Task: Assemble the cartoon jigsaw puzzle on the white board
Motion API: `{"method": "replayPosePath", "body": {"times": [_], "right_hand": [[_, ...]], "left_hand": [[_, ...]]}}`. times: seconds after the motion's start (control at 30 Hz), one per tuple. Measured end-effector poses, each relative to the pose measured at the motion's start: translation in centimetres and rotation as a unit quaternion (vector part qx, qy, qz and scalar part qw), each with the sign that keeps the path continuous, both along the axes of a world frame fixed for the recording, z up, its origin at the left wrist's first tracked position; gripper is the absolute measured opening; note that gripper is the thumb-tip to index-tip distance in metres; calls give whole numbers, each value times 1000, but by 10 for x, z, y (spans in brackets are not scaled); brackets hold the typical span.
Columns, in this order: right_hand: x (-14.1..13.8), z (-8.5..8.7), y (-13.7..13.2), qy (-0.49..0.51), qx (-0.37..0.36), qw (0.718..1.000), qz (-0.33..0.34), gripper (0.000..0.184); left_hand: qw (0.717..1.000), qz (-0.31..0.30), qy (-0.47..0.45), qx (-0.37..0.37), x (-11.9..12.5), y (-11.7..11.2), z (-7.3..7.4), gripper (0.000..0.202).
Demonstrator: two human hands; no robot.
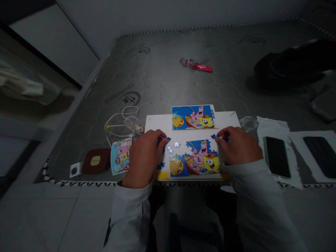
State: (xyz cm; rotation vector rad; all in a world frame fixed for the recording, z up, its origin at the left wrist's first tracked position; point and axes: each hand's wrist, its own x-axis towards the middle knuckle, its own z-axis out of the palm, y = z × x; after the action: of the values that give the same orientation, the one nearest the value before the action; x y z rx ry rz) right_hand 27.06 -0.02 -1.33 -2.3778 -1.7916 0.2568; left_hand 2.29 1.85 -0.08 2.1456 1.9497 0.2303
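Note:
A partly joined cartoon jigsaw puzzle (199, 161) lies on a white board (157, 122), with a gap along its upper left. Above it rests a picture card (193, 117) showing the same scene. My left hand (147, 154), at the board's left side, pinches a blue puzzle piece (168, 139). On the right, my right hand (237, 145) grips another blue puzzle piece (214, 136) between thumb and fingers. Two pale, shiny loose pieces (177, 144) lie between my left hand and the puzzle. More blue pieces (162, 165) sit partly hidden beside my left hand.
Left of the board are a second cartoon card (120, 155), a white cable (118, 124) and a brown box (96, 161). To the right lie a phone (277, 156) on white paper and a dark phone (320, 155). A red wrapper (196, 65) lies farther back.

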Motion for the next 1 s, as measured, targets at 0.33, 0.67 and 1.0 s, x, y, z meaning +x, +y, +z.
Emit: {"method": "replayPosePath", "body": {"times": [0.33, 0.67, 1.0], "right_hand": [[7, -7, 2, 5, 4, 1000, 10, 16], [7, -10, 2, 18, 8, 999, 31, 16], [3, -8, -1, 10, 27, 999, 17, 19]], "left_hand": [[996, -67, -47, 24, 2, 0, -1, 15], [993, -111, -33, 2, 7, -2, -6, 13], [996, -91, 8, -21, 7, -3, -2, 14]]}}
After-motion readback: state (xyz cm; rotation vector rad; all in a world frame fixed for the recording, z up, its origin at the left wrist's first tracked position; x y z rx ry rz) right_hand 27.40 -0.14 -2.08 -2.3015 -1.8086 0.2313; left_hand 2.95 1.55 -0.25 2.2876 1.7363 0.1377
